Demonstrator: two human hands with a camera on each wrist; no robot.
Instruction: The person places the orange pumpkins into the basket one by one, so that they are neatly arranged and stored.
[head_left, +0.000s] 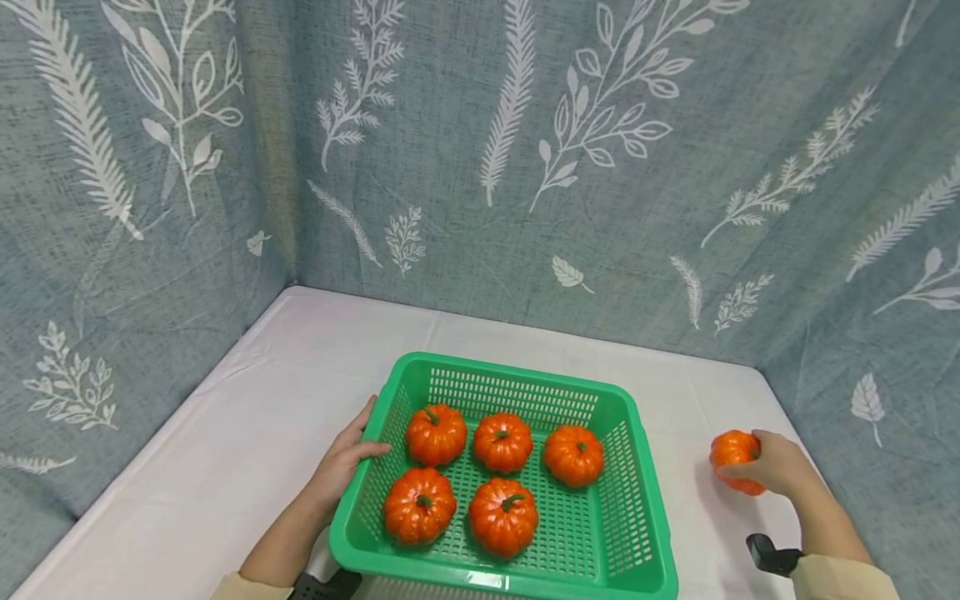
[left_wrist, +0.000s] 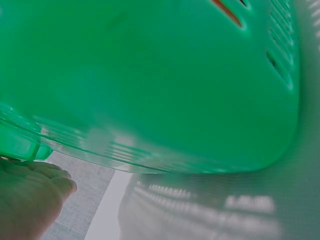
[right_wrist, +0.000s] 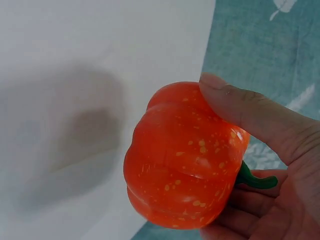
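My left hand (head_left: 339, 463) grips the left rim of a green plastic basket (head_left: 517, 372), its thumb over the edge and the other fingers along the outside. In the left wrist view the basket's smooth green wall (left_wrist: 160, 95) fills most of the picture, the hand at lower left. Inside lie several small orange toy pumpkins (head_left: 502, 442) with green stems. Off to the right of the basket, my right hand (head_left: 783, 465) holds another toy pumpkin (right_wrist: 185, 160) between thumb and fingers, its stem toward the palm. A shadow falls on the white cloth apart from that pumpkin.
A white cloth covers the table (head_left: 330, 342). Grey-green curtains (head_left: 450, 167) with white leaf prints stand behind it and along both sides. The right curtain comes close to my right hand.
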